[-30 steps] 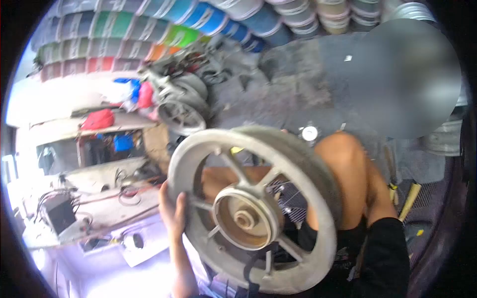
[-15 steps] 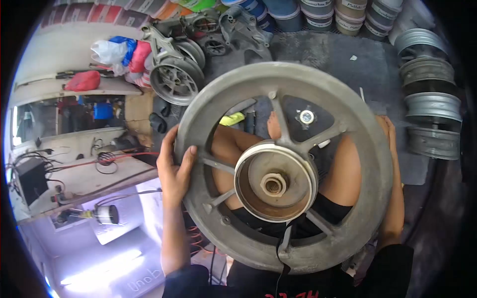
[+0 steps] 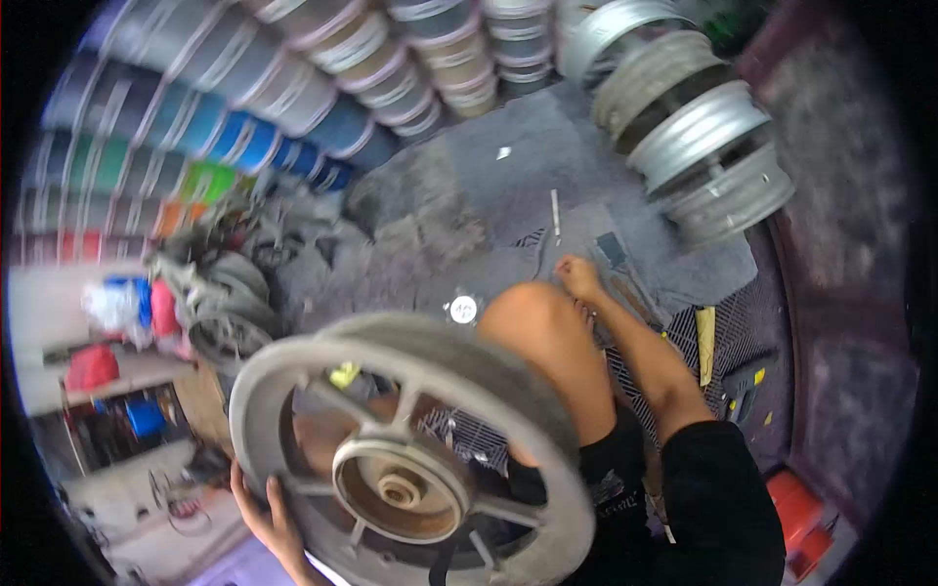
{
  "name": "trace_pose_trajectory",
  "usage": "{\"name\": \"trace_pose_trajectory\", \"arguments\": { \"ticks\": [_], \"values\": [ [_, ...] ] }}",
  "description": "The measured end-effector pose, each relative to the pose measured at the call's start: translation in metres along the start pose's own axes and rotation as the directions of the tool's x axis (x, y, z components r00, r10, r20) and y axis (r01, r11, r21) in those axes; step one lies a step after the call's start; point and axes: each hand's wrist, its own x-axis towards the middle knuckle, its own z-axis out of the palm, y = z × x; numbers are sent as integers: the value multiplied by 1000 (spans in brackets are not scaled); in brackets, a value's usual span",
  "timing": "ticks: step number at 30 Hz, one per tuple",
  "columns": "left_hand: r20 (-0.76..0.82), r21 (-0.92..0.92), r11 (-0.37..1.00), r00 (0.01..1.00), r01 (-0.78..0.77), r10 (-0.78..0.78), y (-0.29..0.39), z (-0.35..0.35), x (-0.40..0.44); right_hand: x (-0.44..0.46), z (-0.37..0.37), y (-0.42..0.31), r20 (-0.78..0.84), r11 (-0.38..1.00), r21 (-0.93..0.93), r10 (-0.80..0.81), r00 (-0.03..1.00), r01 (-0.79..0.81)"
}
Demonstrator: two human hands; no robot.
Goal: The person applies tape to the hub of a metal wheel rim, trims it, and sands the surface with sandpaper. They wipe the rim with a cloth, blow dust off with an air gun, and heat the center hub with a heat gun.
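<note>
A grey, worn-looking spoked motorcycle wheel (image 3: 532, 425) stands tilted in front of my body, with its hub (image 3: 399, 491) facing me. Along the lower left of the rim, my left hand (image 3: 269, 518) grips it with the thumb on the near face. My right arm stretches forward, away from the wheel. The right hand (image 3: 578, 276) is low over the floor beside my foot (image 3: 586, 313); its fingers are blurred and look curled. Nearby lies a small round white-faced object (image 3: 463, 310) on the floor.
Stacked silver wheel rims (image 3: 699, 132) stand at the upper right. Labelled tubs (image 3: 347, 49) line the back. Metal parts and another wheel (image 3: 230, 332) are at the left. A yellow strip (image 3: 705, 342) and a red object (image 3: 796, 518) lie to the right.
My right hand has let go of the wheel and reached forward to the floor. The wheel has tilted and moved down-left, still in my left hand. The view has swung right.
</note>
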Motion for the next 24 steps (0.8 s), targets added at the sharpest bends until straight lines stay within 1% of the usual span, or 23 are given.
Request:
{"name": "trace_pose_trajectory", "arguments": {
  "ticks": [1, 3, 4, 6, 7, 8, 9, 10, 12, 13, 14, 15, 16, 17, 20, 22, 23, 24],
  "values": [
    [0, 34, 999, 999, -35, 35, -5, -3, 2, 9, 16, 10, -9, 993, -107, 51, 999, -51],
    [48, -22, 999, 999, -24, 26, -16, -9, 6, 20, 29, 7, -204, 991, -4, 128, 971, -132],
    [64, -37, 999, 998, -6, 8, -14, -12, 10, 27, 34, -8, -279, 986, 51, 168, 946, -160],
    [78, -37, 999, 997, 4, -1, -13, -11, 15, 42, 23, -37, -411, 970, 59, 238, 880, -235],
    [87, -46, 999, 996, 2, 2, -12, -11, 16, 52, 15, -45, -412, 970, 50, 236, 880, -237],
    [56, -63, 997, 998, 43, -39, -2, -4, 18, 61, 13, -45, -408, 970, 38, 236, 882, -242],
    [34, 8, 1000, 999, 17, -17, 5, 1, 17, 73, 17, -40, -397, 962, -1, 251, 883, -274],
    [42, 3, 1000, 999, 29, -29, 8, 3, 19, 84, 20, -35, -392, 954, -44, 257, 883, -297],
    [67, 16, 1000, 998, 22, -23, 8, 1, 23, 94, 13, -40, -325, 938, -63, 302, 896, -340],
    [67, 72, 997, 997, 22, -26, 4, -3, 23, 97, 7, -42, -275, 924, -73, 344, 898, -376],
    [55, 83, 997, 998, 2, -7, -6, -6, 23, 100, 5, -44, -227, 909, -83, 382, 896, -409],
    [46, 89, 996, 999, -17, 13, -12, -8, 23, 105, 6, -43, -207, 898, -55, 417, 885, -436],
    [49, 44, 999, 998, 28, -30, -4, -5, 23, 107, 4, -42, -188, 884, -34, 453, 871, -467],
    [53, 25, 999, 998, 25, -27, 3, -2, 23, 107, 4, -41, -170, 866, -21, 489, 856, -499],
    [78, -67, 997, 996, 40, -35, 12, 3, 23, 91, -18, -67, -191, 913, 59, 408, 893, -404],
    [70, -35, 999, 997, 31, -29, 14, 3, 21, 92, -7, -67, -186, 975, 79, 221, 957, -210],
    [70, -13, 1000, 997, 25, -24, 15, 3, 21, 93, 9, -64, -192, 985, 143, 122, 974, -96],
    [64, -12, 1000, 998, 4, -3, 15, 4, 20, 80, 2, -89, -120, 973, 222, 88, 989, -60]
  ]
}}
